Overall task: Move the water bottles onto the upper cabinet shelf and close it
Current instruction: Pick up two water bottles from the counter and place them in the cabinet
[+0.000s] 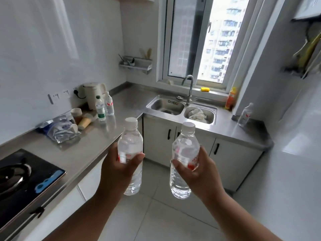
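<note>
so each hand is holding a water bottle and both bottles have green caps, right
Not quite. In the head view the left hand grips one water bottle and the right hand grips the other bottle, but both caps are white. The green cap is on a bottle on the counter.

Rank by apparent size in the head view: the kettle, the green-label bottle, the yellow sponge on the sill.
1. kettle
2. green-label bottle
3. yellow sponge
The sponge lies farther from the camera, which shrinks it somewhat.
</note>
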